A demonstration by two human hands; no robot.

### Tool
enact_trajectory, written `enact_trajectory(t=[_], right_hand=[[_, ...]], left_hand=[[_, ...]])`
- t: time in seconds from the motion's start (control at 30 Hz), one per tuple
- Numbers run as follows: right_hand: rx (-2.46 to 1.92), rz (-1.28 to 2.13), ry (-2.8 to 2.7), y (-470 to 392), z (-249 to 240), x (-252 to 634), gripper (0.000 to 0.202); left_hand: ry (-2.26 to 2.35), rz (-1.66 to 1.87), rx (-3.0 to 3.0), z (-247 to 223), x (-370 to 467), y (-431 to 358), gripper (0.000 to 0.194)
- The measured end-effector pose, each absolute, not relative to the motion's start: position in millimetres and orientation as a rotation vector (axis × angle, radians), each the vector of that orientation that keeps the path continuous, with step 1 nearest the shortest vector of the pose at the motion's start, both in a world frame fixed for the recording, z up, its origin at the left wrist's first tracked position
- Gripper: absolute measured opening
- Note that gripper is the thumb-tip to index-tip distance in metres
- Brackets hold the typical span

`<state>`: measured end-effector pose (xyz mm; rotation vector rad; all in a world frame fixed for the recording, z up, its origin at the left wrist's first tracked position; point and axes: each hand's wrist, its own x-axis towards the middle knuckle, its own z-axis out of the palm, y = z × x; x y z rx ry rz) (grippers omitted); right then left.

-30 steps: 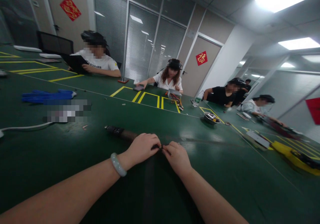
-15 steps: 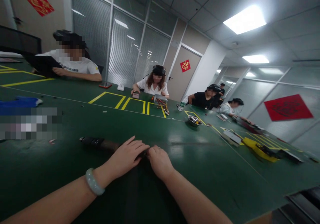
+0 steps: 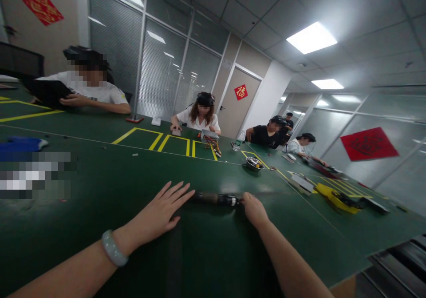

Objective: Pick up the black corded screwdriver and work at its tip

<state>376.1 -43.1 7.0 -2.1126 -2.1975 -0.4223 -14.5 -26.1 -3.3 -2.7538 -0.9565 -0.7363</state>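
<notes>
We see a dark cylinder (image 3: 210,198), smooth and rounded, with a brownish middle band and glossy black right section, lying crosswise on the green tabletop (image 3: 133,178) between our hands. Our right hand (image 3: 254,209) pinches its right end; our left hand (image 3: 159,209) is released, fingers spread at its left end, contact uncertain. Beyond lies a shiny, round metal bowl (image 3: 254,168); green surface separates it from the cylinder. The straight table edge (image 3: 368,259) runs well right of our right hand.

Left hand (image 3: 159,213) open, 5 fingers spread; right hand (image 3: 254,209) curled, both forearms forward.
</notes>
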Motion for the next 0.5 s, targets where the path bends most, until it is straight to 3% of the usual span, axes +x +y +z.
enact_trajectory(t=[0.23,0.5], right_hand=[[-2.633,-0.44,-1.638,-114.0,11.1,510.3,0.019],[-2.786,-0.421,-1.375,-128.6,6.6,534.9,0.029]], left_hand=[[-1.075,-0.696,-2.96,-11.9,-14.9,-22.9,0.073],[-1.25,-0.566,-3.02,-36.6,-22.7,-8.8,0.052]])
